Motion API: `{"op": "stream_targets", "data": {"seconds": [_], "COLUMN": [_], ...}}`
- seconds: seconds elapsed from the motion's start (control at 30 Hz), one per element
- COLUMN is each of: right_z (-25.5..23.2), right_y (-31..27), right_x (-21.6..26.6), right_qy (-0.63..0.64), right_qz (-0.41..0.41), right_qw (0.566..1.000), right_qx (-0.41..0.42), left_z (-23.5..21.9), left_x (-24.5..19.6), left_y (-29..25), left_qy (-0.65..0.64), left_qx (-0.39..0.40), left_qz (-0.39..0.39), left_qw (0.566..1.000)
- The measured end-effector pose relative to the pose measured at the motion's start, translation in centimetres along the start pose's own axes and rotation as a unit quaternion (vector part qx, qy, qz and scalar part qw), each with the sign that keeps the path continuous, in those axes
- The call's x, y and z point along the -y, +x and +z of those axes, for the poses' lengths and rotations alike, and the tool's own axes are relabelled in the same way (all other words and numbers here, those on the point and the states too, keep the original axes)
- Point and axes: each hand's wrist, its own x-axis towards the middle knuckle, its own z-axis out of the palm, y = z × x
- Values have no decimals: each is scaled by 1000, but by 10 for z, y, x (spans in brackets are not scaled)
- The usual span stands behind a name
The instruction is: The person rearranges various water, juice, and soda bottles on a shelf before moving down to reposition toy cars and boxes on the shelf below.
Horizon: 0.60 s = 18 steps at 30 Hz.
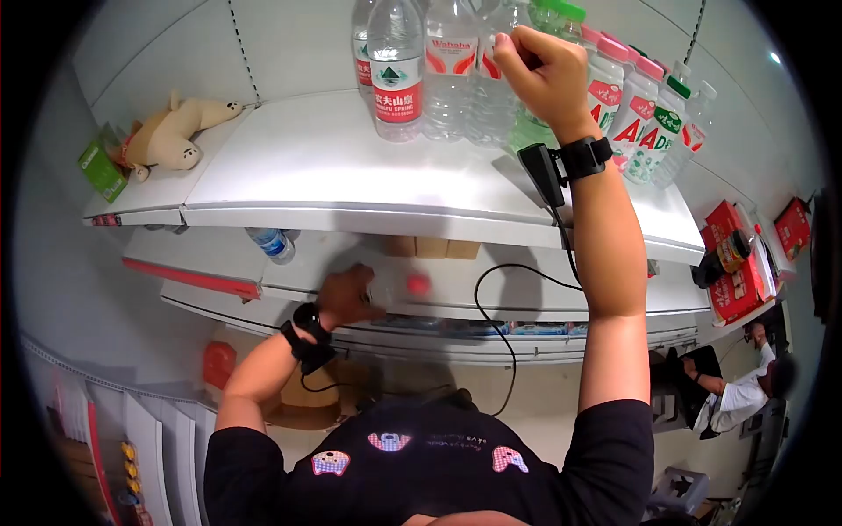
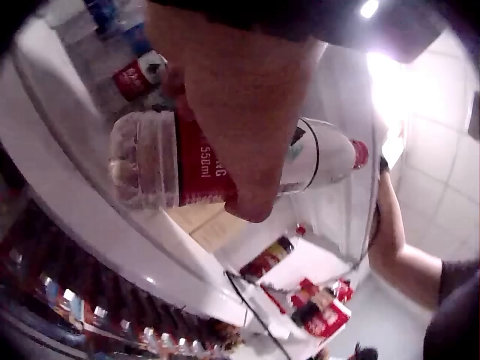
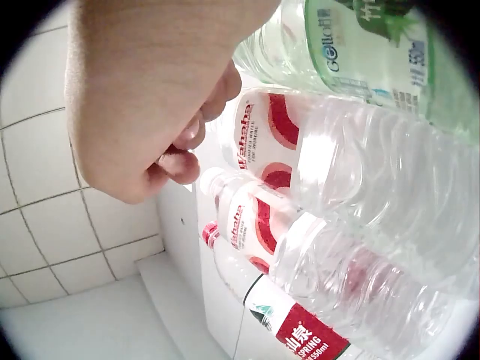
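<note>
In the head view my left hand (image 1: 349,294) is at the lower shelf, gripping a blurred clear bottle whose red cap (image 1: 418,284) points right. The left wrist view shows that hand (image 2: 244,127) curled round the bottle (image 2: 146,159), which has a red and white label and lies sideways across the view. My right hand (image 1: 548,77) is raised in front of the bottles on the upper shelf. Its fingers are curled in the right wrist view, with nothing visible in the hand (image 3: 150,105). Close by are a Wahaha bottle (image 3: 262,139) and a green-tinted bottle (image 3: 367,60).
The upper shelf (image 1: 324,180) carries a red-labelled bottle (image 1: 397,96), several pink- and green-capped bottles (image 1: 658,131) and, at left, a plush toy (image 1: 171,136) beside a green box (image 1: 103,173). Below are a blue-labelled bottle (image 1: 274,245) and brown boxes (image 1: 431,247). A black cable (image 1: 478,289) hangs between the wrists.
</note>
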Motion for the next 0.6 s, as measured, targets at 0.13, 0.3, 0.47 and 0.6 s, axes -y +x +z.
{"op": "stream_targets", "data": {"seconds": [0.13, 0.3, 0.47, 0.6], "right_z": [1, -1, -2, 0], "right_y": [0, 1, 0, -1], "right_x": [1, 3, 2, -3], "right_qy": [5, -9, -4, -3], "right_qz": [15, 23, 21, -3], "right_qw": [1000, 1000, 1000, 1000], "right_qx": [-13, 5, -8, -19], "left_z": [-20, -61, -178, -230], "left_x": [-23, -65, -127, -119], "left_y": [-30, -19, 33, 81], "left_qy": [60, -315, 111, -40], "left_qx": [-23, -4, -275, -335], "left_qz": [297, 175, 388, 172], "left_qw": [953, 933, 873, 926]}}
